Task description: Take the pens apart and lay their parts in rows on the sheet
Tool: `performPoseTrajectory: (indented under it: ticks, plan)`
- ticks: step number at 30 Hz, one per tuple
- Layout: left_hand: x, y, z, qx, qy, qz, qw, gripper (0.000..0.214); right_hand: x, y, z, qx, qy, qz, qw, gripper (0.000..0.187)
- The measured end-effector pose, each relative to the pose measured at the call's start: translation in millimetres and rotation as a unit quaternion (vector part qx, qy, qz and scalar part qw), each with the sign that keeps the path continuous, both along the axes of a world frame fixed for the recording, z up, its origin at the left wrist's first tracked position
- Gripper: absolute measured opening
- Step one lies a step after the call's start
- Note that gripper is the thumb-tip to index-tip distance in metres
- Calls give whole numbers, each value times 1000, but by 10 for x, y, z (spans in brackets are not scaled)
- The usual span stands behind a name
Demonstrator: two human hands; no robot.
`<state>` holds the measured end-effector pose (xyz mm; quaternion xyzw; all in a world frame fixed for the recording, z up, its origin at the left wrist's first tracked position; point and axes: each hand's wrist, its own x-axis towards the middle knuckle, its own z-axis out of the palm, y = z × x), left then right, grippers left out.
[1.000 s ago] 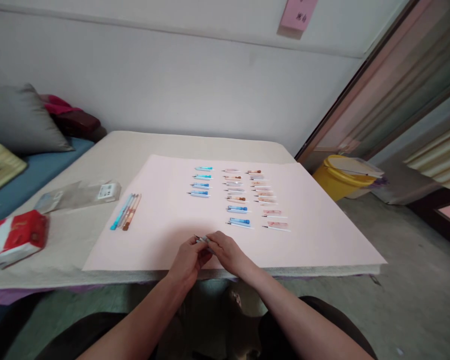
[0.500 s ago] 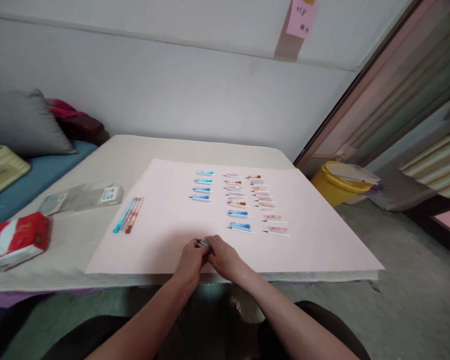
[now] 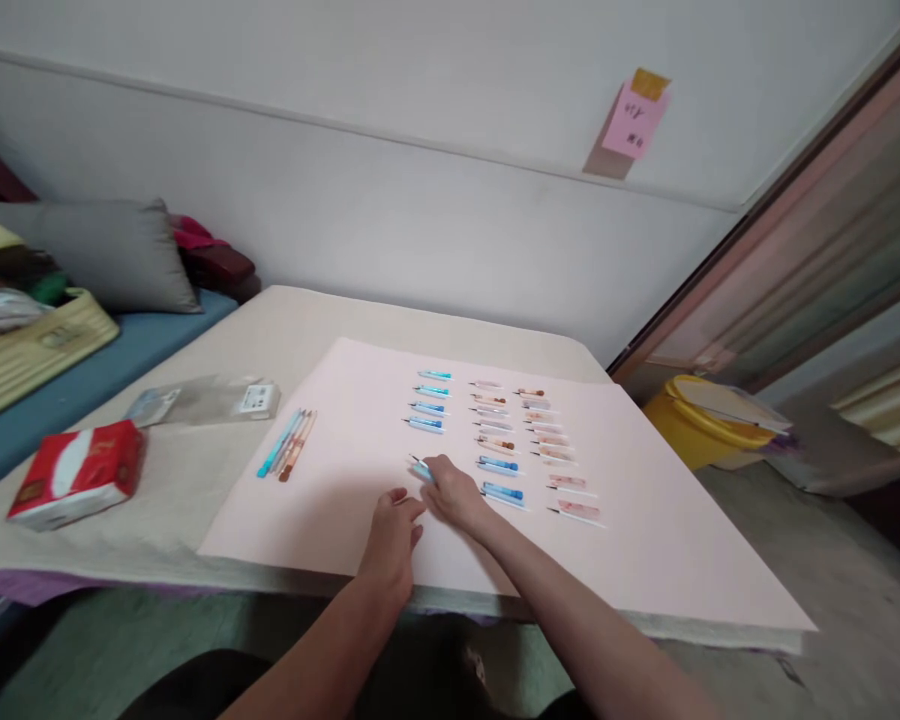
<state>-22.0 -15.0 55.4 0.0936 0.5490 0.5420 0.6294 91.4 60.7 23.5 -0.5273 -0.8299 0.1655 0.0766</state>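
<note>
My right hand [image 3: 454,492] pinches a light blue pen [image 3: 421,468] just above the pink sheet [image 3: 330,520], its thin dark tip pointing away to the left. Close beside it, my left hand [image 3: 396,535] hovers near the sheet's front edge, fingers loosely bent and apart, with nothing visible in them. Beyond my hands lie rows of pen pieces: blue barrels [image 3: 424,424] with slim white refills alongside, brown-ended ones [image 3: 495,444] in the middle, and pinkish ones [image 3: 570,482] at right. A small bundle of whole pens [image 3: 289,445] lies on the sheet's left side.
Left of the sheet are a red tissue pack [image 3: 82,470] and a clear plastic wrapper [image 3: 206,398]. A grey cushion [image 3: 112,255] and a yellow basket [image 3: 52,340] sit on the blue seat. A yellow bucket [image 3: 682,425] stands right of the table.
My hands were together around something small near the front edge. Now they are apart, and the right has moved forward with the light blue pen. The view has shifted.
</note>
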Motion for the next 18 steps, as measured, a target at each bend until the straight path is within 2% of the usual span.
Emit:
performPoseTrajectory:
  ticks: [3,9,13,18]
  plan:
    - [-26,-6,115,-8,-24,-13,1000,31,-91,268,-47,33,-78,10,996,30]
    - [-40,-5,236,-2,-63,-48,997,27,-265,603,-165,65,-106,17,992,27]
    - [-38,2,260,-10,-77,-54,996,24,-327,648,-202,91,-118,17,989,29]
    - [-36,9,291,-15,-95,-63,993,24,-325,527,-299,135,-108,20,985,38]
